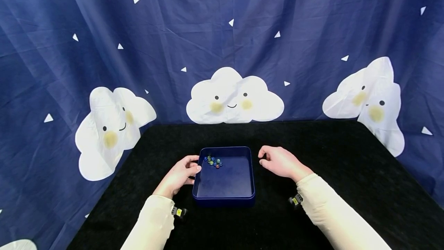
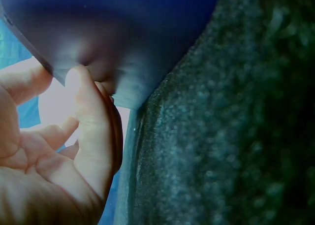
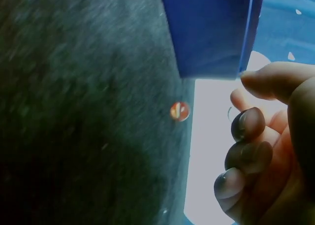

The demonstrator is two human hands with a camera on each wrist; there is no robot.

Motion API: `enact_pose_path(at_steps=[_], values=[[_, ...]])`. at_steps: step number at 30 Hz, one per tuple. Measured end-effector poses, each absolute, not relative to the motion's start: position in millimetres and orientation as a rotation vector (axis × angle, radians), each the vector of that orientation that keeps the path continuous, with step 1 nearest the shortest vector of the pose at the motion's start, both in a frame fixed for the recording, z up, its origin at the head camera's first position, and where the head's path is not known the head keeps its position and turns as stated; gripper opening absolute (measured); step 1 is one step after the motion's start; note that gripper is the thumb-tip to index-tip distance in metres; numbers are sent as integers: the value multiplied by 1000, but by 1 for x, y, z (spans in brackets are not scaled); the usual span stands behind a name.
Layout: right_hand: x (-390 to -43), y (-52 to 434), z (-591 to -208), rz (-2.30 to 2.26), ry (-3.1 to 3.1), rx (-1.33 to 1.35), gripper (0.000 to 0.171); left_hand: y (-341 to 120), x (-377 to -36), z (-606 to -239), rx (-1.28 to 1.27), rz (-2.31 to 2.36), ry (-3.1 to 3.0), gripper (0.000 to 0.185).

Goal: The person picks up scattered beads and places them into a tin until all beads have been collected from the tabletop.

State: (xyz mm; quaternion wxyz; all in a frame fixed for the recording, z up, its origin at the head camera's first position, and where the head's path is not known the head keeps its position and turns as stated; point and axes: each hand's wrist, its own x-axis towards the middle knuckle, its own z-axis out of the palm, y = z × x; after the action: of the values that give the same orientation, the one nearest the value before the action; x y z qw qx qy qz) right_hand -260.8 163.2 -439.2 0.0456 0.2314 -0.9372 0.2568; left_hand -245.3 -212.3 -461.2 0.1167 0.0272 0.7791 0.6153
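A square navy tray [image 1: 227,182] stands on the black cloth. Several glass marbles [image 1: 211,163] cluster inside its far left corner, among them blue, yellow-green and one red. My left hand [image 1: 178,174] grips the tray's left wall, its thumb over the rim and fingertips against the outside, as the left wrist view also shows at the wall [image 2: 133,33]. Right of the tray, apart from it, hovers my right hand [image 1: 282,161], fingers loosely bent and holding nothing. In the right wrist view a red-and-white marble [image 3: 179,111] lies on the cloth; the head view does not show it.
Black cloth [image 1: 329,149] covers the table around the tray. Behind hangs a dark blue curtain [image 1: 166,49] with white triangles and smiling clouds [image 1: 234,97]. A small dark device is strapped to each sleeved wrist.
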Motion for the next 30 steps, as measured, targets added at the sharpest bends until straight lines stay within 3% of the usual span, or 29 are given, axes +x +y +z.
enact_pose_path(at_steps=[13,20,30], values=[[-261,174,-446,763,-2932,668,16,-212,-244,-461,72,1804,2297,49],[-263,175,-451,767,-2991,739,28,-213,-245,-463,76,1791,2305,50],[-261,175,-452,739,-2989,809,15,-212,-245,-462,56,1775,2312,50]])
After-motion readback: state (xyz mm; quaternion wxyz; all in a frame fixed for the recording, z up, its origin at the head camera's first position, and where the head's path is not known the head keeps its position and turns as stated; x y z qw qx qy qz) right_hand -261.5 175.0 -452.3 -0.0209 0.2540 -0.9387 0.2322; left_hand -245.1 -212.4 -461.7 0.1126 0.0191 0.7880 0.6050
